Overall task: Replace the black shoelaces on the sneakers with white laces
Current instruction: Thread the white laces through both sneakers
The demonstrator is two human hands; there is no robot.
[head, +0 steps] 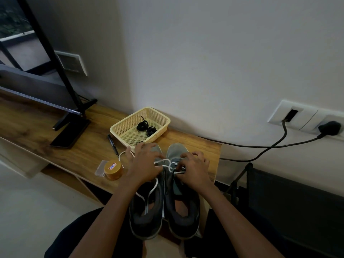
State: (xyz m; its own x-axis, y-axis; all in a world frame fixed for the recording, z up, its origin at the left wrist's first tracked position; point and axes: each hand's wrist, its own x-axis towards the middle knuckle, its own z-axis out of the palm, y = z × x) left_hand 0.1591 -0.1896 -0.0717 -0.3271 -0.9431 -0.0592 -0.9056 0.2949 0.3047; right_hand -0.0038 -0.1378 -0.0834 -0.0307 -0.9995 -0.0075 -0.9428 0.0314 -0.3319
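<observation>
Two dark grey sneakers lie side by side at the wooden table's near edge, toes pointing away: the left sneaker (147, 213) and the right sneaker (181, 211). A white lace (164, 162) runs between my hands over the right sneaker's eyelets. Another white lace (149, 194) trails down the left sneaker. My left hand (144, 164) lies over the left shoe's front and grips the lace. My right hand (193, 169) pinches the lace at the right shoe's eyelets. The black laces (146, 127) are coiled in the cream basket (119, 127).
A black marker (112, 145) lies left of the basket. A gold-lidded round jar (113, 169) and a small clear plastic case (100, 168) sit near my left hand. A monitor stand (71, 123) is at the left. Cables (270, 146) run to wall sockets at the right.
</observation>
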